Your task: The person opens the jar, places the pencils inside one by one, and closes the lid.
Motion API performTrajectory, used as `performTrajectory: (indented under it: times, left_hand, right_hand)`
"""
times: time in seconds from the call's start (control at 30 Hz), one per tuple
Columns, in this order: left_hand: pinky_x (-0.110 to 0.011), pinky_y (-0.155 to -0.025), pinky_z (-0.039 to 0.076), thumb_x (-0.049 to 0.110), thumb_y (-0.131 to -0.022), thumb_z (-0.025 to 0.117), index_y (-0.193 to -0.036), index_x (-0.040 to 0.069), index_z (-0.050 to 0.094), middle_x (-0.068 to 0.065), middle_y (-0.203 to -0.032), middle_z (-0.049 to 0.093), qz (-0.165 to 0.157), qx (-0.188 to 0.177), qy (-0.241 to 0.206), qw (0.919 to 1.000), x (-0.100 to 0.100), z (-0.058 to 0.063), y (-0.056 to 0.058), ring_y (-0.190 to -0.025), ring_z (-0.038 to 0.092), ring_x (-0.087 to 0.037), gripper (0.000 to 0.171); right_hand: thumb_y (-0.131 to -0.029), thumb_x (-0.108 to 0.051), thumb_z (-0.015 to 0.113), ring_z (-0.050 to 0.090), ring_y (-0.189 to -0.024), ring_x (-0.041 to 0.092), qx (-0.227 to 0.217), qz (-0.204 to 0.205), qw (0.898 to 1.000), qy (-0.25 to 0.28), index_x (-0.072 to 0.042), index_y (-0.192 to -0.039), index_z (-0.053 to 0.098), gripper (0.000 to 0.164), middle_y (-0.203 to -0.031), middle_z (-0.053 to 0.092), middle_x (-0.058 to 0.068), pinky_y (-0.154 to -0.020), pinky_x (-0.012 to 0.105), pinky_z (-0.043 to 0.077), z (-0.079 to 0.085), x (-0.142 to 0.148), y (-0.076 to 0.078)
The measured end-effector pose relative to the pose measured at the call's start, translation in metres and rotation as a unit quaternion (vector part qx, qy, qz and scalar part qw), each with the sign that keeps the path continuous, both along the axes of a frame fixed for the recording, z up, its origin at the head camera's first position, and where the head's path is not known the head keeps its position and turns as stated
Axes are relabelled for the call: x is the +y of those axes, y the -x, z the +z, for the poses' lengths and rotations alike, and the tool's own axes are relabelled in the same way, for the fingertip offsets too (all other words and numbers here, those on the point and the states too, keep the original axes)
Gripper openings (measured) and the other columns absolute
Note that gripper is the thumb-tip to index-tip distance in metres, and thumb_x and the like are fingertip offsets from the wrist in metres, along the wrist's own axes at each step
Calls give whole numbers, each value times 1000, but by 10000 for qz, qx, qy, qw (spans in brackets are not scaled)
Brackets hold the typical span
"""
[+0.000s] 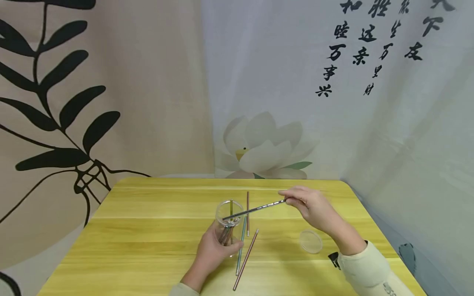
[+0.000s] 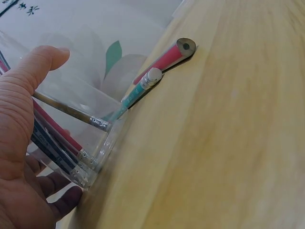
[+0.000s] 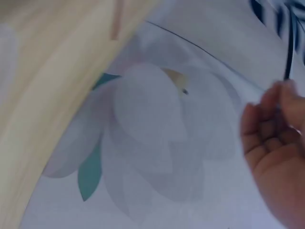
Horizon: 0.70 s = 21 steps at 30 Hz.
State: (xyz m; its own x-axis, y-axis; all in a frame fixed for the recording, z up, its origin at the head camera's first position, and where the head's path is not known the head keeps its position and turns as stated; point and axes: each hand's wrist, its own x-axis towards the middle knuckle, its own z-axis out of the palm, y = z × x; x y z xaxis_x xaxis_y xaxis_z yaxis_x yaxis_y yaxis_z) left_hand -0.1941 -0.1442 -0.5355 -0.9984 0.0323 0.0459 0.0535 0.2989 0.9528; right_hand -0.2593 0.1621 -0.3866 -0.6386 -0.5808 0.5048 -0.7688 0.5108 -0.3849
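Note:
My left hand (image 1: pixel 214 247) grips a clear plastic cup (image 1: pixel 218 213) that holds several pencils (image 1: pixel 225 235). In the left wrist view the cup (image 2: pixel 76 98) shows eraser ends at its bottom. Between thumb and fingers, my right hand (image 1: pixel 314 209) pinches one end of a dark patterned pencil (image 1: pixel 264 206); its other end lies over or inside the cup's mouth, I cannot tell which. The right wrist view shows part of that hand (image 3: pixel 274 148) and the dark pencil (image 3: pixel 289 47). Beside the cup lie a teal pencil (image 1: pixel 240 248) and two reddish ones, a near one (image 1: pixel 246 260) and a far one (image 1: pixel 247 205).
A round clear lid (image 1: pixel 311 241) lies on the yellow wooden table (image 1: pixel 148 234), below my right forearm. Near the right cuff is a small black object (image 1: pixel 334 260), partly hidden. Printed cloth (image 1: pixel 159 94) hangs behind the table's far edge.

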Motion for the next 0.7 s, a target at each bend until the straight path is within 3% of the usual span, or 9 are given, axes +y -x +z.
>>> performTrajectory:
  times: [0.1, 0.17, 0.23, 0.27, 0.33, 0.4, 0.43, 0.47, 0.7]
  left_hand:
    - [-36, -90, 60, 36, -79, 96, -133, 28, 61, -3, -109, 79, 48, 59, 20, 10000, -1, 1, 1, -95, 72, -14, 65]
    - [-32, -85, 59, 35, -79, 96, -131, 25, 61, -3, -105, 79, 1, 61, -25, 10000, -2, 1, 1, -90, 71, -14, 64]
    - [-29, -78, 58, 35, -79, 96, -129, 24, 61, -2, -99, 79, -51, 34, -73, 10000, -1, 0, 0, -83, 70, -14, 62]
    - [-28, -76, 58, 35, -79, 96, -130, 23, 61, -1, -98, 79, -73, 18, -90, 9999, -1, 0, 0, -82, 71, -14, 62]
    - [-28, -76, 58, 34, -80, 95, -132, 23, 60, -1, -99, 79, -130, 41, -140, 9998, -1, 0, 0, -83, 71, -13, 64]
    - [-28, -78, 58, 33, -80, 95, -134, 26, 59, -2, -100, 79, -132, 63, -176, 9997, 0, 0, 1, -84, 71, -13, 65]
    - [-28, -81, 58, 32, -81, 95, -136, 27, 58, -2, -102, 79, -137, 69, -210, 9997, 0, 0, 1, -85, 72, -13, 67]
    - [-28, -83, 58, 31, -81, 95, -139, 28, 57, -3, -103, 79, -146, 67, -246, 9996, -1, 0, 1, -86, 72, -14, 69]
    - [-37, -93, 59, 34, -83, 93, -149, 30, 52, 1, -120, 78, -142, 114, -49, 9998, -3, 0, 2, -101, 71, -14, 78]
  right_hand:
    - [-97, -5, 75, 74, -96, 18, 199, -14, 9918, -1265, -10, -120, 80, 25, -105, 79, 0, -80, 32, 64, -12, -3, -2]
    - [-99, -8, 73, 73, -97, 17, -423, -53, 9900, -1344, -12, -118, 80, 20, -106, 78, -1, -82, 31, 64, -20, -10, -3]
    - [-102, -12, 71, 74, -100, 16, -1485, -67, 9863, -709, -11, -117, 80, 18, -110, 80, 3, -85, 29, 63, -23, -19, -5]
    - [-104, -14, 70, 74, -103, 14, -2090, -56, 9777, -185, -10, -118, 79, 18, -114, 80, 5, -87, 28, 63, -23, -26, -6]
    - [-105, -18, 69, 74, -107, 12, -3119, 20, 9448, 1003, -8, -119, 78, 20, -118, 80, 9, -93, 25, 61, -20, -42, -8]
    - [-106, -22, 69, 74, -113, 16, -3649, 225, 9133, 1796, -6, -121, 76, 23, -122, 79, 12, -99, 26, 60, -14, -61, -10]
    - [-106, -22, 68, 73, -114, 18, -3730, 383, 9056, 1983, -5, -122, 74, 24, -123, 78, 13, -101, 27, 59, -11, -72, -10]
    - [-106, -23, 68, 73, -115, 19, -3686, 502, 9061, 2014, -6, -122, 73, 23, -122, 78, 13, -102, 27, 59, -9, -82, -11]
    - [-107, -11, 64, 70, -108, 20, -2827, 810, 9458, 1381, -8, -125, 66, 18, -117, 78, 8, -94, 28, 58, -6, -121, -14]
